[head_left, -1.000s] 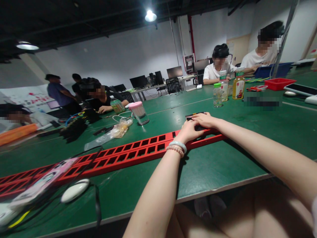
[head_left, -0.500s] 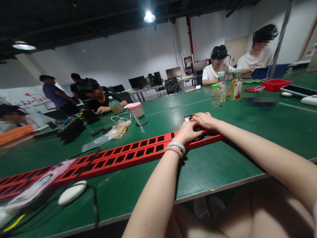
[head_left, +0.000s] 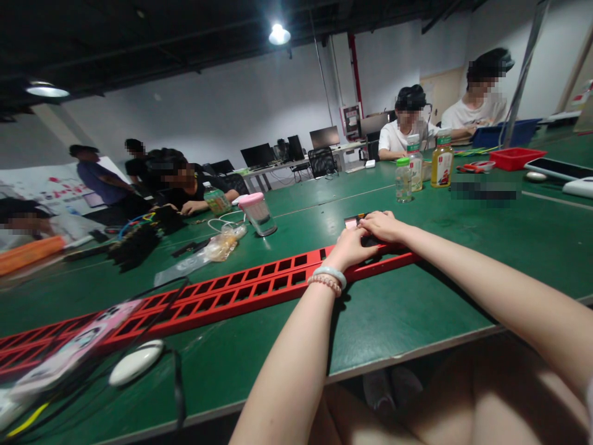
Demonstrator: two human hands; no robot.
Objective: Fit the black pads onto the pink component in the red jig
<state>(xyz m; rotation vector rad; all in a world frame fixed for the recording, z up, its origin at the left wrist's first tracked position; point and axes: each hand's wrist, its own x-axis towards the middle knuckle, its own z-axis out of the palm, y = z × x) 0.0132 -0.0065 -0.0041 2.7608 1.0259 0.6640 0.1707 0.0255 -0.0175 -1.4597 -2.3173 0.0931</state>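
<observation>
1. A small dark object (head_left: pixel 356 220) with a pink edge is lying on the green table (head_left: pixel 407 309), just beyond the right end of the long red slotted rail (head_left: pixel 241 290); the hands are covering most of it, so what it is cannot be told.
2. The left hand (head_left: pixel 349 247) is resting over the rail's end, fingers curled toward the object; whether they are gripping it cannot be told.
3. The right hand (head_left: pixel 382 225) is lying on the object, fingers bent over it, the grip itself hidden.
4. 2 bracelets (head_left: pixel 328 277) are circling the left wrist.
5. The rail is running left, its far end sitting under a pink phone case (head_left: pixel 78 340).
6. A white mouse (head_left: pixel 135 364) is lying nearby, partly blurred.
7. Beyond, 3 bottles (head_left: pixel 419 164) and a pink-lidded cup (head_left: pixel 258 213) are standing.
</observation>
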